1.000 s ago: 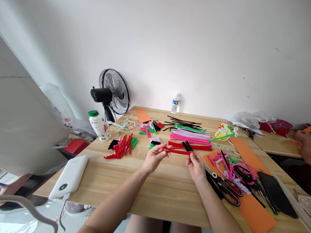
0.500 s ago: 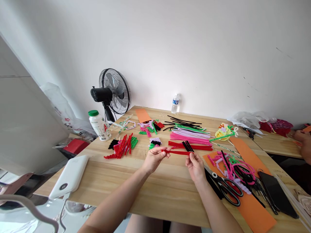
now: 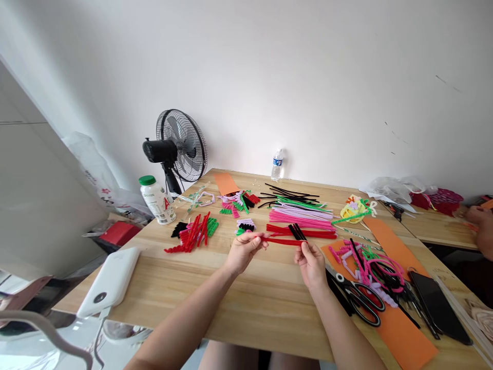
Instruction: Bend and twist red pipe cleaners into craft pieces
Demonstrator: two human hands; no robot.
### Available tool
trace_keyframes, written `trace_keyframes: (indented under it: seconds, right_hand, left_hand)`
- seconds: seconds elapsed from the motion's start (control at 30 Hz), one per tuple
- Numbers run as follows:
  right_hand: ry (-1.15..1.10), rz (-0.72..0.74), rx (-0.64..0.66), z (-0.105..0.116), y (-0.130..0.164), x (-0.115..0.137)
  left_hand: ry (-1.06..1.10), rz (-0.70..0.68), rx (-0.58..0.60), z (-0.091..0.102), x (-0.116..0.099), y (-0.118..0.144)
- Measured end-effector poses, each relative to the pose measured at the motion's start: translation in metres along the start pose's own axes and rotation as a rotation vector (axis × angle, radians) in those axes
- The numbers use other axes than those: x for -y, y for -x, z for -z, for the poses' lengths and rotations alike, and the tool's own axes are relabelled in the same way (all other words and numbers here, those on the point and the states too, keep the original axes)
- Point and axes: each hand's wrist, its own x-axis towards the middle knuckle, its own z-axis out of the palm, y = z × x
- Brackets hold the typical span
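Stretched between my hands is a red pipe cleaner strand (image 3: 283, 241), which looks doubled. My left hand (image 3: 246, 251) pinches its left end, and my right hand (image 3: 310, 259) grips the right end between thumb and fingers. Just beyond lie rows of straight pipe cleaners: red ones (image 3: 323, 234), pink ones (image 3: 298, 218), lilac ones (image 3: 296, 209) and black ones (image 3: 287, 191). A few short black pieces (image 3: 296, 231) rest across the red row. To the left sit coiled and bent red pieces (image 3: 195, 232) and a small lilac and black bundle (image 3: 246, 225).
Scissors (image 3: 364, 300), a phone (image 3: 439, 306) and tangled pipe cleaners lie right on orange paper (image 3: 408, 339). A white bottle (image 3: 156, 200), power bank (image 3: 110, 280) and fan (image 3: 181, 146) stand left. A water bottle (image 3: 277, 165) is by the wall. Another person's hand (image 3: 481, 223) shows far right.
My left hand's fingers have shifted slightly along the red strand at its left end. My right hand has barely moved, and the strand stays held between both.
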Motion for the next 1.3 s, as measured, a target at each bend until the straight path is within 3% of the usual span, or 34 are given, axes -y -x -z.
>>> trace_keyframes:
  seconds: [0.27,0.47,0.6,0.77,1.07,1.3]
  right_hand:
    - [0.119,0.148,-0.090,0.003,-0.004,0.006]
    - [0.310,0.214,-0.042,0.001,0.001,0.006]
    - [0.262,0.181,0.027,-0.002,0.005,0.009]
    - [0.197,0.124,0.086,-0.004,0.005,0.010]
    - [0.042,0.085,-0.062,0.005,-0.006,0.011]
    - [-0.045,0.014,-0.027,0.004,-0.005,0.014]
  left_hand:
    - [-0.587,0.034,0.047,0.005,0.004,-0.001]
    - [-1.084,-0.167,0.204,0.004,0.011,0.002]
    - [-1.130,-0.220,0.276,0.002,0.011,0.003]
    - [-1.145,-0.275,0.282,0.000,0.012,0.004]
    - [-1.043,-0.264,0.181,0.008,0.017,0.001]
    - [-1.020,-0.397,0.127,0.007,0.016,0.002]
